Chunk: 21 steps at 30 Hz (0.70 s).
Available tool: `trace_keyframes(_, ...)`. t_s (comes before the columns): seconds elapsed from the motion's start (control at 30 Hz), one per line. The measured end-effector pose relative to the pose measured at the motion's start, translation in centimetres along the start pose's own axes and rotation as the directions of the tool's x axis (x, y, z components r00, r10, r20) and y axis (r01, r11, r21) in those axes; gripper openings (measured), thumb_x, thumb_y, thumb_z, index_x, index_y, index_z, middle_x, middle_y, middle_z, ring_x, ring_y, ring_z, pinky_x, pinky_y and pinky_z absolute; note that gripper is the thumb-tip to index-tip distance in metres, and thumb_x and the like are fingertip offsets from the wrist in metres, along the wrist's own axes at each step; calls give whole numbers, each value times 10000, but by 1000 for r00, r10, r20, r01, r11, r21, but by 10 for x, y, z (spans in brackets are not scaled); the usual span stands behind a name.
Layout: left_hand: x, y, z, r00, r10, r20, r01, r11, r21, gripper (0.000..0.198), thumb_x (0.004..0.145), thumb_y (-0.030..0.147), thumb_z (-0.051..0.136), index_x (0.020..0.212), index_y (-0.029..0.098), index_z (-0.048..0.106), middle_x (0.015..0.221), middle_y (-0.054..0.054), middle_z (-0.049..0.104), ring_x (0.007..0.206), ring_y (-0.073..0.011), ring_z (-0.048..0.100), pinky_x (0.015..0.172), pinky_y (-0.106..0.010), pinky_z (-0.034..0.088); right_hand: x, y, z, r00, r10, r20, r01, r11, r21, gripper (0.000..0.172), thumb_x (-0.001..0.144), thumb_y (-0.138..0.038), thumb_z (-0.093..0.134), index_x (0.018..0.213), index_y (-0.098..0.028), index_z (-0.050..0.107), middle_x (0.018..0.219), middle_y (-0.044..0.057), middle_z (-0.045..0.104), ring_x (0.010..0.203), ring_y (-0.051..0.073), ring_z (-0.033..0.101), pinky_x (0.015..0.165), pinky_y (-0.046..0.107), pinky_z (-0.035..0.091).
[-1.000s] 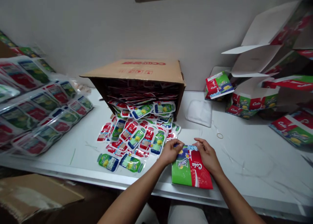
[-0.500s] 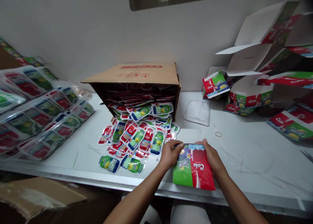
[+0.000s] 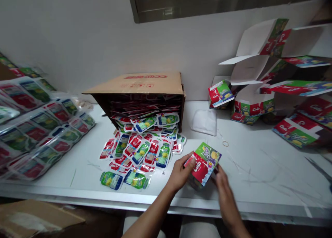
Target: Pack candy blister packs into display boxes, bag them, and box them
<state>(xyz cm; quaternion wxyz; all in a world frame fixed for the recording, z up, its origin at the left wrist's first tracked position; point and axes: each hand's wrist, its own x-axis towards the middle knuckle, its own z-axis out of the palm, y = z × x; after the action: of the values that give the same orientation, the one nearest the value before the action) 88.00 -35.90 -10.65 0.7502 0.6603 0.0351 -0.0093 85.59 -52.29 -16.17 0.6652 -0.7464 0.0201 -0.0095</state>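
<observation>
My left hand (image 3: 182, 172) grips a small printed carton (image 3: 201, 170) at its left side, thumb on the red Cola panel. The carton stands out as a box shape, tilted above the table, with a green Sprite panel facing up. Beside its right edge is my right hand (image 3: 224, 184), slightly blurred. Its fingertips are partly behind the carton, so I cannot tell whether they grip it. Left of my hands lies a loose pile of bottle-shaped sachets (image 3: 151, 151), red Cola and green Sprite. They spill from a brown cardboard box (image 3: 135, 84) lying on its side.
Clear bags of sachets (image 3: 46, 134) are stacked at the left. Open printed cartons (image 3: 252, 108) are piled at the right by the wall. A white folded cloth (image 3: 204, 122), a small ring (image 3: 225, 143) and scissors (image 3: 319, 168) lie on the white table (image 3: 249, 193).
The carton has gone from flat to a box shape and turned, with Cola now on the left. My right hand has shifted lower along its right side. The view has tilted slightly.
</observation>
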Motion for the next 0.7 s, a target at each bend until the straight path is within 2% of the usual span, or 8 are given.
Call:
trace_keyframes(0.07,-4,5,-2,996,-29,-84,28,1000,-9,491,826,473,617,1198,155,656,1041,-80,732,963,-264,654,874,-362,491,-9,7,10,999,-6,32,6,1000,-11,638,922,-548,394,1470,-233,302,1558,54,257,1421,269,239,1140,468,264)
trace_keyframes(0.1,-6,7,-6,990,-52,-129,51,999,-12,467,809,456,635,1154,146,684,958,-73,747,892,-252,664,826,-345,498,-15,10,13,999,-19,35,19,1000,-13,617,924,-545,396,1458,-244,334,1549,46,281,1402,263,287,1110,437,328)
trace_keyframes(0.17,-10,10,-22,980,-101,-173,100,995,-19,437,768,434,670,1089,141,719,853,-61,750,785,-228,661,750,-316,497,-21,16,8,998,-13,66,14,1000,-22,535,924,-553,381,1358,-261,493,1443,57,462,1237,266,513,921,376,500)
trace_keyframes(0.23,-14,12,-39,975,-144,-166,138,989,-47,433,744,431,692,1074,152,727,837,-58,746,738,-209,652,712,-296,490,-6,17,-9,992,12,124,-2,997,-81,487,916,-572,379,1163,-253,651,1153,74,676,925,252,661,709,340,542)
trace_keyframes(0.3,-15,13,-53,973,-174,-152,163,983,-81,430,736,436,700,1065,162,731,858,-64,744,745,-205,650,703,-286,485,36,11,-30,992,-32,125,56,980,-189,471,908,-573,399,1044,-229,691,857,60,715,770,234,651,707,340,523)
trace_keyframes(0.4,-12,15,-61,978,-184,-96,178,982,-65,397,738,416,701,1035,157,745,855,-78,744,770,-213,648,700,-286,479,133,-4,-40,966,-226,125,256,905,-341,437,901,-545,409,1014,-215,673,996,65,701,917,236,636,850,363,488)
trace_keyframes(0.53,-2,18,-61,971,-236,35,237,970,-43,384,719,410,702,987,141,765,745,-79,741,661,-193,632,633,-273,451,251,-10,-7,926,-305,223,374,823,-427,361,830,-444,521,1052,-209,681,1202,87,648,1174,259,525,1024,403,372)
trace_keyframes(0.7,1,19,-62,955,-289,71,294,953,-66,436,698,450,705,1007,147,761,765,-87,747,672,-209,643,645,-290,454,313,14,30,960,-219,173,274,854,-443,186,696,-314,707,843,-200,718,1174,113,658,1204,320,476,1057,488,278)
